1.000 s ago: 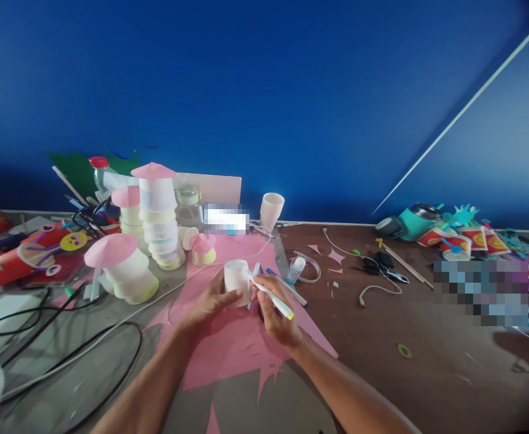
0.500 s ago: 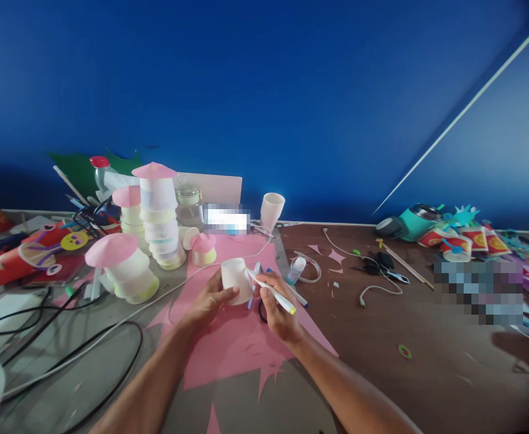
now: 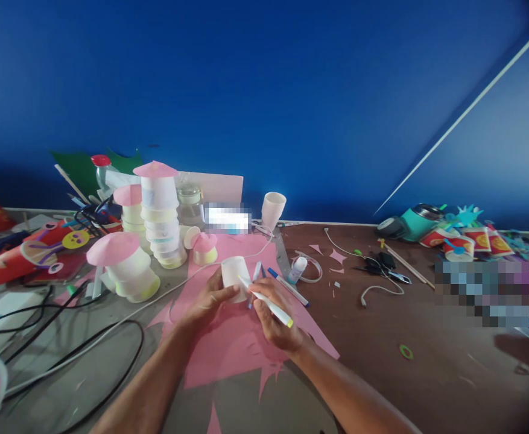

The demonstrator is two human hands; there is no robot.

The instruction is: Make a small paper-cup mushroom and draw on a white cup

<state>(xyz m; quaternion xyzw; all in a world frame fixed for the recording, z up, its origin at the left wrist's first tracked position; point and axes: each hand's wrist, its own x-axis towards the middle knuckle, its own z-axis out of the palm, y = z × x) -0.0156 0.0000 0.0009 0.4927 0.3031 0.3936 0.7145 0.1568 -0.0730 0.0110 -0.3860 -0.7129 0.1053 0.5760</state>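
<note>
My left hand is closed round the lower left of a white paper cup, its thumb across the front. A white marker with a yellow end sits pinched in my right hand, its tip touching or very near the cup's side. Beneath both hands lies a pink paper sheet with cut, jagged edges. More markers rest on it just beyond my right fingers. A small white bottle stands a little farther right.
Cup towers with pink cone roofs stand at the left, beside tangled black cables. Another white cup is at the wall. On the right are keys, a white cord, green tape and a teal bottle.
My right hand has shifted slightly down and left, bringing the marker tip from the cup's right edge onto its front. The left hand holds the cup almost still.
</note>
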